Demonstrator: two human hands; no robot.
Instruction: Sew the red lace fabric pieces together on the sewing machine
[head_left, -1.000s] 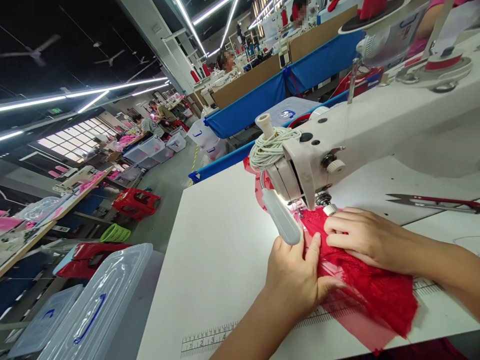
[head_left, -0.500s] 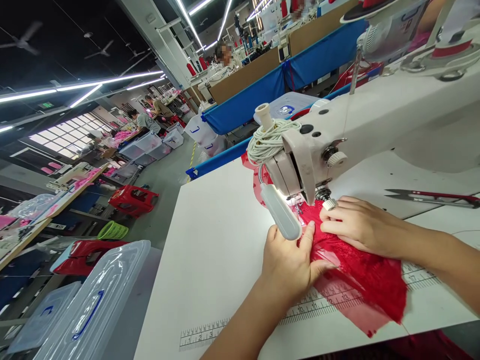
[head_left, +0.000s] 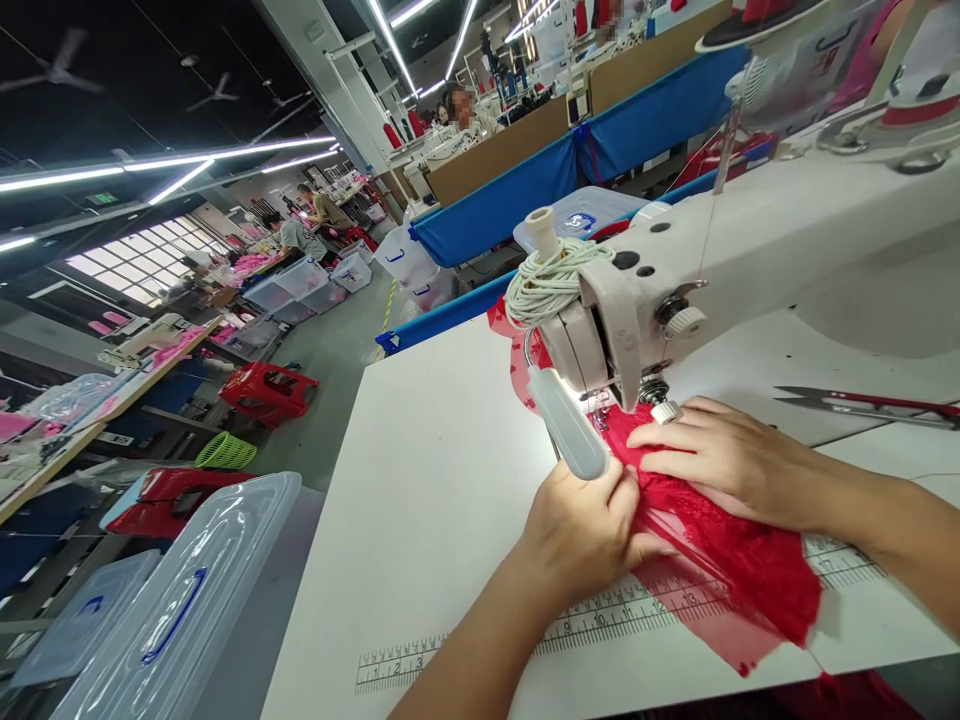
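Red lace fabric (head_left: 750, 545) with a sheer layer lies under the needle end of a white sewing machine (head_left: 795, 240) and spreads toward the table's near edge. My left hand (head_left: 581, 525) is closed on the fabric's left edge, its fingers curled and partly hidden behind a grey lamp (head_left: 568, 425). My right hand (head_left: 739, 465) lies flat on the lace to the right of the needle area, fingers stretched out and pressing down. The presser foot (head_left: 600, 415) shows only in part beside the lamp.
Thread snips (head_left: 870, 402) lie on the right of the table. A printed ruler (head_left: 405, 668) runs along the near side. Wound pale cord (head_left: 559, 280) sits on the machine head. Lidded plastic bins (head_left: 225, 560) and red stools (head_left: 268, 392) stand at left; people work farther back.
My left hand's fingers have curled in more, beside the lamp. My right fingers have slid slightly left over the lace. The whole view has shifted a little.
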